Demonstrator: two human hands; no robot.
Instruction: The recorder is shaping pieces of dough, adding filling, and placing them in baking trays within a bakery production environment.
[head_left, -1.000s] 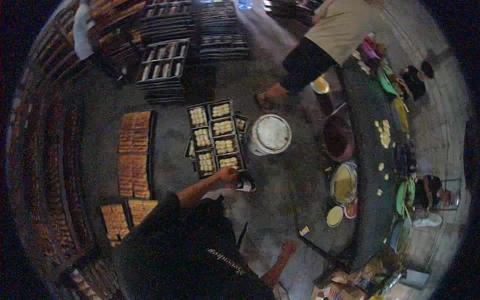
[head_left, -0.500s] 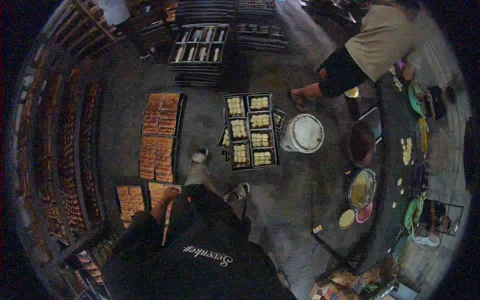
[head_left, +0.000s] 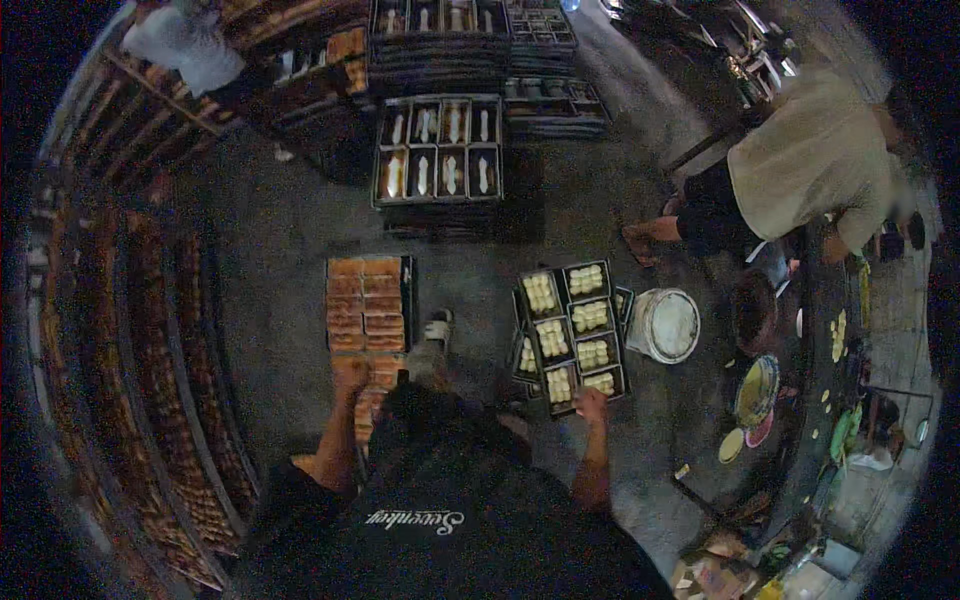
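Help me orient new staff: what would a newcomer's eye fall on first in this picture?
Probably the pale dough pieces in a dark compartmented tray right of centre, with a white bucket beside it and the right hand near its lower edge. Next, the browned bread left of centre, near the left hand, and the stacked dark trays above.

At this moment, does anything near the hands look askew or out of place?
Yes: by the right hand, the top dough tray sits askew over the tray beneath, whose ends poke out on both sides instead of lining up. That may be deliberate cross-stacking.
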